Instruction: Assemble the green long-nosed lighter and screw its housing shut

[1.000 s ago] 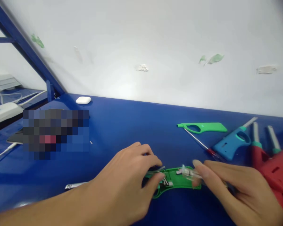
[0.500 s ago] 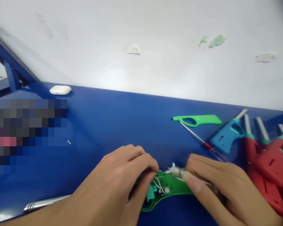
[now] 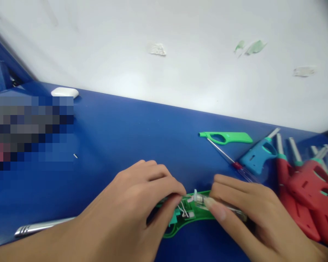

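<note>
Our green shell [image 3: 177,229] lies inner side up, beneath and between our hands, its long axis running roughly from left to right. The clear part [image 3: 200,201] lies along nearly the same line above it, its pale-blue end toward the left fingertips, just beside them; the right hand is nearer. Our right hand [image 3: 243,214] pinches that part between thumb and curled fingers. Our left hand [image 3: 142,203] has thumb and forefinger drawn together over the shell's left portion; we cannot tell what they grip.

We count one shell and one clear part; beyond the right hand, one green cover [image 3: 239,137], one screwdriver [image 3: 236,166] and one blue lighter [image 3: 258,157]. Right of that hand are red lighters [image 3: 303,182], at least three, overlapping. One metal tube [image 3: 43,227] shows beside the left forearm.
</note>
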Demonstrator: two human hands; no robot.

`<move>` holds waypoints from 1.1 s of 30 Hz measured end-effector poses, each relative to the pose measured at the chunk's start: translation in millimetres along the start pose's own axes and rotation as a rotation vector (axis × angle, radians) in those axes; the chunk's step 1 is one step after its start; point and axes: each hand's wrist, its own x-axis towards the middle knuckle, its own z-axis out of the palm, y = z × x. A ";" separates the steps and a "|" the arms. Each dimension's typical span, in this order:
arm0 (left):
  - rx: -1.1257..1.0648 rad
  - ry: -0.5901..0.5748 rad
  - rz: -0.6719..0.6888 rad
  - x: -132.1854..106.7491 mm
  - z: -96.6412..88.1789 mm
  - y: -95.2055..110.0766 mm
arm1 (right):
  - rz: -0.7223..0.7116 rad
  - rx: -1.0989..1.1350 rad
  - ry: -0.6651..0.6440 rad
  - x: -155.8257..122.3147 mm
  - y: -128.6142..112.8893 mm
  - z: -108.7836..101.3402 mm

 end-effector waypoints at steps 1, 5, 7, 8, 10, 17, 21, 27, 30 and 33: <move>0.001 0.000 -0.006 0.2 0.3 -0.3 | 0.002 0.001 -0.009 1.5 -0.7 -1.4; -0.016 0.005 -0.020 0.7 1.7 -1.8 | 0.016 0.012 -0.024 2.7 -2.3 -4.4; -0.020 -0.004 -0.022 0.3 1.9 -2.2 | 0.014 0.021 -0.021 2.9 -1.5 -3.7; -0.021 -0.010 -0.025 0.0 1.8 -2.2 | 0.009 0.025 -0.020 3.0 -0.8 -3.1; -0.029 -0.019 -0.019 -0.8 1.2 -1.8 | 0.004 0.029 -0.022 3.3 0.7 -2.1; -0.008 -0.039 0.000 1.1 -0.7 -1.7 | 0.011 0.010 0.025 -6.9 3.7 2.7; -0.007 -0.054 0.008 1.2 -0.3 -2.3 | 0.042 -0.023 0.067 -10.7 2.1 4.2; -0.013 -0.056 0.038 -2.0 -0.7 -4.0 | -0.043 -0.090 0.026 -2.4 0.0 -0.4; -0.001 -0.064 0.060 -1.2 -1.2 -5.3 | -0.095 -0.090 -0.027 3.7 0.2 -3.3; 0.017 -0.072 0.071 -0.6 -1.5 -6.2 | -0.086 -0.046 -0.114 8.8 0.8 -4.8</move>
